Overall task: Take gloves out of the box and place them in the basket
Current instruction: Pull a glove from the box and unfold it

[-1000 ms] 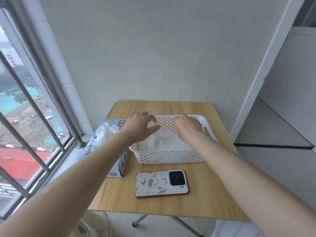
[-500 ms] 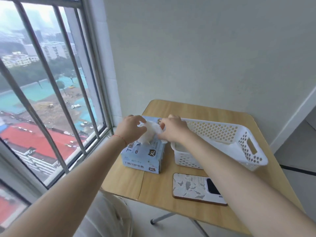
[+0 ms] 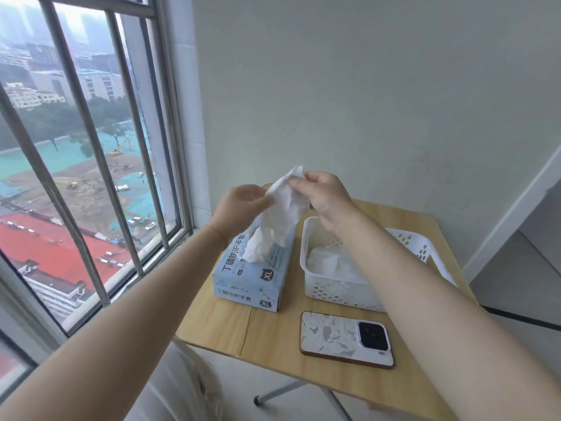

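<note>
A light blue glove box (image 3: 252, 278) stands on the left side of the small wooden table (image 3: 273, 338). A white glove (image 3: 282, 217) hangs stretched above the box, its lower end still at the box opening. My left hand (image 3: 239, 205) and my right hand (image 3: 324, 196) both pinch the glove's upper end, lifted above the box. To the right of the box sits the white perforated basket (image 3: 334, 293), with several white gloves (image 3: 331, 262) lying inside. My right forearm crosses over the basket.
A phone (image 3: 346, 338) in a patterned case lies face down near the table's front edge. A barred window (image 3: 91, 165) runs along the left, close to the box. The wall stands just behind the table.
Both hands went from the basket to the box, gripped a glove at its opening, and have now raised it well above the box. The camera view turned left.
</note>
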Motion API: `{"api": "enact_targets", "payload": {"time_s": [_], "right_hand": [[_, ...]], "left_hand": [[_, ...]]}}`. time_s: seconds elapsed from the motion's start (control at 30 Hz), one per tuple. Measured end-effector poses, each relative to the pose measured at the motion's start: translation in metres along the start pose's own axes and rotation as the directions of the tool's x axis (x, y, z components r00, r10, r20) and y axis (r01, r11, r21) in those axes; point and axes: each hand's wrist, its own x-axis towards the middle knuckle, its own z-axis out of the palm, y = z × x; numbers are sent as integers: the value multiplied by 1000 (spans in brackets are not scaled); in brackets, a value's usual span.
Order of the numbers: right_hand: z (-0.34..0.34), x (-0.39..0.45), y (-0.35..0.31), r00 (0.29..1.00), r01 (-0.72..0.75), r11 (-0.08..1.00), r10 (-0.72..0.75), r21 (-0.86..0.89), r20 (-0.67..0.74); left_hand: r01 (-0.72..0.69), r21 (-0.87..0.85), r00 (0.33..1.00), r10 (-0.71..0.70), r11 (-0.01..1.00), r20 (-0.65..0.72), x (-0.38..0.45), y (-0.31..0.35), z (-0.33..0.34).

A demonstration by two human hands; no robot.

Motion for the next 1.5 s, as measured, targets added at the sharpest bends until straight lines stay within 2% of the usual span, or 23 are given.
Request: {"api": "enact_targets", "payload": {"time_s": [0.13,0.27,0.33,0.4,0.47,0.53,0.6,0.67,0.8,0.87,1.0,1.07,1.13,1.23,1.3,1.4,1.5], "right_hand": [[-11,-3,-18,999,-14,984,21,179,-38],[-24,-14,-33,999,-13,987,21,161,-50],[-29,-17,-34,996,-35,992,44,124,-73],[-34,-21,-32,992,-57,996,64,69,-105],[-38,-23,-29,988,-81,997,82,16,-129],[-42,-26,-27,987,-100,995,98,-7,-131],[-44,-26,-25,987,-120,992,116,-26,-110],[-41,-26,-25,989,-136,990,133,-41,-69],[-24,-27,-28,987,-159,987,160,-34,33],[-16,-28,-32,985,-161,987,160,9,65],[-8,-21,-33,986,-163,983,164,87,0],[-8,-17,-30,980,-191,974,195,122,-23],[-7,-15,-28,974,-223,966,227,135,-20],[0,-14,-27,965,-258,954,261,153,2],[4,-11,-27,959,-281,945,282,169,19],[10,-8,-24,948,-319,927,311,196,73],[11,-7,-22,940,-340,919,327,198,93]], "left_hand": [[22,-142,999,-28,990,-40,-3,27,-5],[105,-260,994,-100,960,32,-12,51,2],[191,-323,976,-143,927,166,-17,54,4],[213,-245,931,-121,946,343,-21,47,7],[217,-160,891,-129,963,436,-24,36,8],[239,-117,894,-171,964,413,-24,25,12],[283,-189,909,-200,940,366,-24,20,12],[310,-279,900,-186,909,394,-25,17,11],[161,-240,887,-34,957,461,-30,19,12],[140,-246,885,-10,959,466,-29,16,14],[228,-276,925,-119,934,362,-24,4,6],[321,-344,916,-197,882,350,-21,-6,-2],[385,-385,885,-217,839,413,-23,-10,-9],[300,-255,842,-129,919,523,-25,-13,-13],[277,-207,829,-125,938,545,-25,-13,-11],[274,-178,862,-159,945,481,-23,-15,-7],[371,-277,895,-261,886,363,-21,-18,-8]]}}
